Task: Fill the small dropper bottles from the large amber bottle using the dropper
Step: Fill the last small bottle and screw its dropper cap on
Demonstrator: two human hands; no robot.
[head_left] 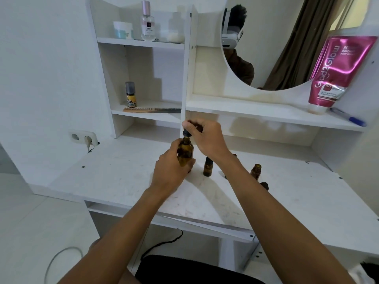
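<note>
My left hand (171, 172) grips the large amber bottle (185, 152) standing on the white desk (123, 177). Directly above its mouth my right hand (207, 138) pinches the black bulb of the dropper (187, 131), whose lower part sits in the bottle neck. A small amber bottle with a black cap (208, 166) stands just right of the large one, partly behind my right wrist. Another small amber bottle (256, 171), uncapped, stands further right. A dark cap or bottle (265, 185) peeks out beside my right forearm.
White shelving rises behind the desk, holding a comb (151, 110), a small yellow-labelled bottle (130, 94), a perfume bottle (147, 22), a pink tube (338, 70) and a blue pen (348, 117). A round mirror (276, 42) hangs at the right. A wall socket (84, 137) is at the left.
</note>
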